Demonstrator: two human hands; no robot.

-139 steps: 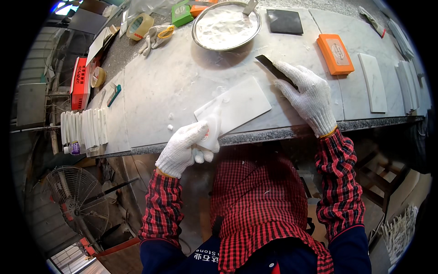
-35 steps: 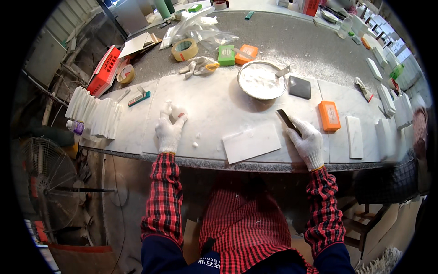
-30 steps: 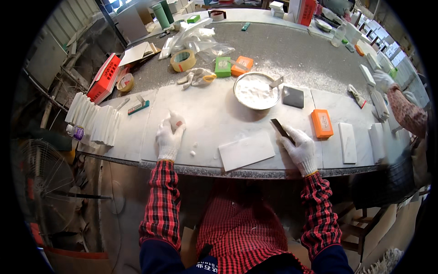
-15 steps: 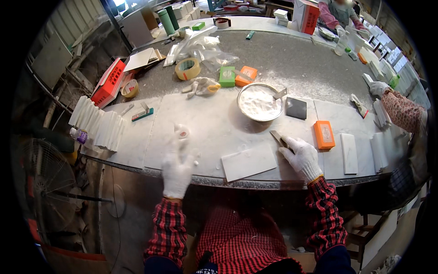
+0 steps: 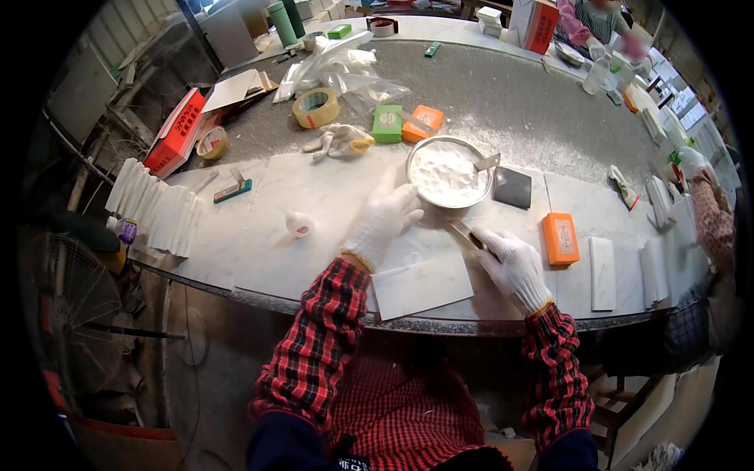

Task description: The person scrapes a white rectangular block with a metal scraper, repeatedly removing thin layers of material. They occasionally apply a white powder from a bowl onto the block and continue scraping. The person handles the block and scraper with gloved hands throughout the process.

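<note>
My left hand (image 5: 383, 221), in a white knit glove, reaches to the lower left of a metal bowl (image 5: 411, 188) of white powder or paste. Its fingers are spread and seem to hold nothing; I cannot tell if they touch the rim. My right hand (image 5: 512, 263), gloved too, is closed around a small flat scraper (image 5: 463, 231), whose metal blade points up and left toward the bowl. Below and between the hands a white rectangular tile (image 5: 424, 286) lies near the table's front edge. A small white squeeze bottle (image 5: 298, 224) stands left of my left hand.
An orange box (image 5: 561, 239), a dark square pad (image 5: 513, 188) and a narrow white tile (image 5: 603, 275) lie to the right. White tiles (image 5: 157, 208) stand in a row at left. Tape (image 5: 316, 108), gloves (image 5: 338, 143) and a green box (image 5: 386, 124) lie farther back. Co-workers are at the right.
My left hand has swung right, from beside the squeeze bottle to the bowl. My right hand, still holding the scraper, has shifted only slightly. The view has tilted a little.
</note>
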